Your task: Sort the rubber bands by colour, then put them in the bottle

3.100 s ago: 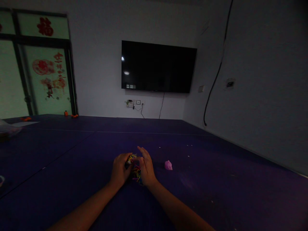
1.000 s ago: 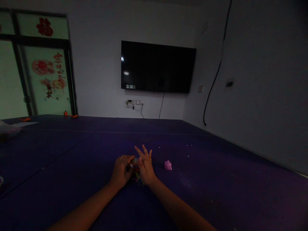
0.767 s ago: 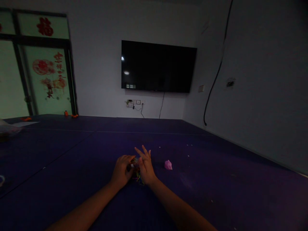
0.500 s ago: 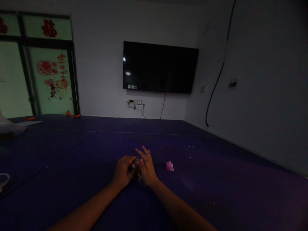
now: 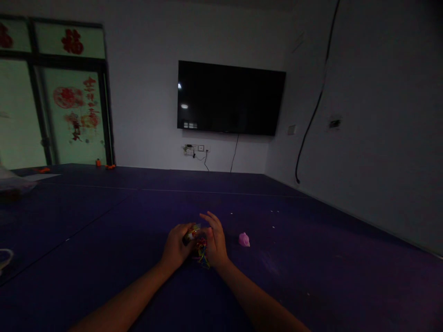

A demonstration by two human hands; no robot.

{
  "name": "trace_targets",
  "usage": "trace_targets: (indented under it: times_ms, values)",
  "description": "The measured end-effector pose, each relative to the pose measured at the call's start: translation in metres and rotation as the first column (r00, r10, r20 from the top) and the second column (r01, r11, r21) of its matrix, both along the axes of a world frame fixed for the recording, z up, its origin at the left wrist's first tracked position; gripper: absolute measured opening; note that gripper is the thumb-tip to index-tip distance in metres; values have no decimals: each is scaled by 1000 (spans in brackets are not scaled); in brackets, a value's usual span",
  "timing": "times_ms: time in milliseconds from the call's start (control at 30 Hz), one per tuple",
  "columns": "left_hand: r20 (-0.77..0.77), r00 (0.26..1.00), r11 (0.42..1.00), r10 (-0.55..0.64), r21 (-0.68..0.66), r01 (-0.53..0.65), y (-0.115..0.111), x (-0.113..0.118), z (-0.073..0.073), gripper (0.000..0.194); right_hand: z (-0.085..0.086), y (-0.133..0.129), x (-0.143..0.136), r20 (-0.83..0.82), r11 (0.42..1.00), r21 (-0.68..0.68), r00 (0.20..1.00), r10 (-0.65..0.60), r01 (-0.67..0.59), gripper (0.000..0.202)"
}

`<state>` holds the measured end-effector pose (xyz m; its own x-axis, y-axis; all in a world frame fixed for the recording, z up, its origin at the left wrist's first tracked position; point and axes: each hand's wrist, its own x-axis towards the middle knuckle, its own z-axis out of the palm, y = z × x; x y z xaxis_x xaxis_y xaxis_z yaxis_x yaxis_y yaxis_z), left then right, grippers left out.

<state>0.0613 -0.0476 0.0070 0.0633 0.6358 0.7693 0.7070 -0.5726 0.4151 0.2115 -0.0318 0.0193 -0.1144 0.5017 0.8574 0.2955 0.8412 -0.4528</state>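
Observation:
My left hand point(image 5: 177, 246) is closed around a small shiny packet or container point(image 5: 191, 234) with a printed label; its exact kind is too dark to make out. Just below it, a loose heap of thin multicoloured bands or strings point(image 5: 201, 252) lies on the purple surface between my hands. At the heap's right edge is my right hand point(image 5: 216, 242), its fingers stretched and apart, the thumb near the bands. Whether its palm touches them is hidden. A small crumpled pink object point(image 5: 244, 239) sits a little to the right.
The purple floor-like surface point(image 5: 155, 286) has seams and scattered white specks. A pale, see-through bag point(image 5: 14, 182) and a white-rimmed item point(image 5: 6, 258) are at the left edge. Orange objects point(image 5: 110, 166) stand by the glass door point(image 5: 78, 115). A television point(image 5: 231, 97) hangs ahead.
The packet in my left hand has tipped, showing more of its label. My right hand has drawn slightly right, away from the packet, and more of the coloured bands show.

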Motion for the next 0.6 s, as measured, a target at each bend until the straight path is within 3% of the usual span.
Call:
trace_targets:
  times_ms: [300, 600]
  values:
    - [58, 998, 1000, -14, -3, 14, -2, 3, 4, 32, 2, -1, 2, -98, 999, -9, 994, -50, 49, 52]
    - [29, 999, 1000, -14, 17, 14, 1, 1, 0, 32, -4, 2, 0, 33, 999, -3, 998, -54, 54, 54]
